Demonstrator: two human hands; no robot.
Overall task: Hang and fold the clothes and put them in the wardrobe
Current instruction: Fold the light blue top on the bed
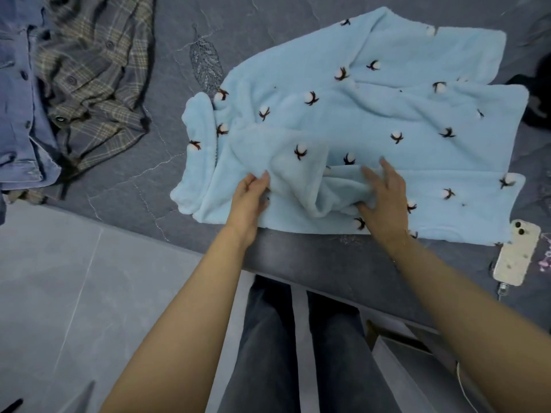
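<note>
A light blue fleece garment [372, 114] with small white and brown cotton-flower marks lies spread on the dark grey bed [134, 180]. Its sleeve is folded inward across the lower middle. My left hand [250, 198] rests at the sleeve's left edge, fingers pinching the fabric. My right hand [384, 201] presses on the bunched fold of the sleeve, fingers spread with the thumb tucked under the fabric. A grey plaid shirt [98, 79] and a blue denim shirt [18, 114] lie crumpled at the far left of the bed.
A phone in a pale case [517, 253] lies at the bed's near right edge, with a cable below it. Something black [536, 93] sits at the right edge. Grey tiled floor [59, 293] spreads to the lower left; my legs stand against the bed.
</note>
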